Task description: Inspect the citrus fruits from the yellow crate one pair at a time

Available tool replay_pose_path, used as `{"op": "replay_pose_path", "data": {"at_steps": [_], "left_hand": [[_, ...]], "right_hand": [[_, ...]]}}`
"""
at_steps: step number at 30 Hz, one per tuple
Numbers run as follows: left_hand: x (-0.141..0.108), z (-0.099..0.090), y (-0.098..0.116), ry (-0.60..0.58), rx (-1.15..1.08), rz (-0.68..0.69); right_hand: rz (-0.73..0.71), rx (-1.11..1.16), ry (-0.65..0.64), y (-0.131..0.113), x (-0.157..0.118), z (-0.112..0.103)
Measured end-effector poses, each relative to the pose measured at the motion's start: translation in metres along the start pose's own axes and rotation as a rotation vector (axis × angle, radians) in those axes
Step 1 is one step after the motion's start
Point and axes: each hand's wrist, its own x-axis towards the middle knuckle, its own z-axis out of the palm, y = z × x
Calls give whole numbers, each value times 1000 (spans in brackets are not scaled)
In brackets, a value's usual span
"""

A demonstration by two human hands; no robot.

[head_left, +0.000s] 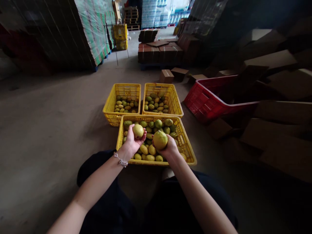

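Observation:
My left hand, with a bracelet on its wrist, cradles a round, pale yellow lemon in its curled fingers. A larger yellow-green lemon with a nub at its top is gripped in my right hand; the fruit hides most of those fingers. Both fruits are held apart, above the near yellow crate. Inside that crate lie many lemons, greener at the far side and yellower close to me. My hands and forearms cover part of its contents.
Two more yellow crates, left and right, hold similar fruit just behind the near one. To the right stands a red crate beside piled cardboard. Farther back are stacked cartons and a wrapped pallet load.

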Motion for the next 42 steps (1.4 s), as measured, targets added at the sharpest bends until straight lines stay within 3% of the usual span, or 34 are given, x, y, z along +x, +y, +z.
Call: {"op": "replay_pose_path", "data": {"at_steps": [4, 9, 16, 21, 28, 34, 42], "left_hand": [[2, -1, -2, 41, -12, 82], [5, 0, 1, 69, -144, 153], [4, 0, 5, 41, -66, 48], [4, -1, 2, -2, -64, 16], [9, -2, 0, -27, -34, 8], [8, -1, 3, 32, -32, 157], [10, -5, 3, -62, -24, 1]], "right_hand": [[6, -14, 41, 1, 1, -1], [-1, -17, -9, -4, -4, -1], [81, -123, -80, -6, -9, -3], [-23, -22, -75, -3, -8, 1], [-77, -116, -168, -3, -12, 4], [-39, -164, -84, -3, -11, 2], [58, -124, -154, -2, -8, 1]]}}
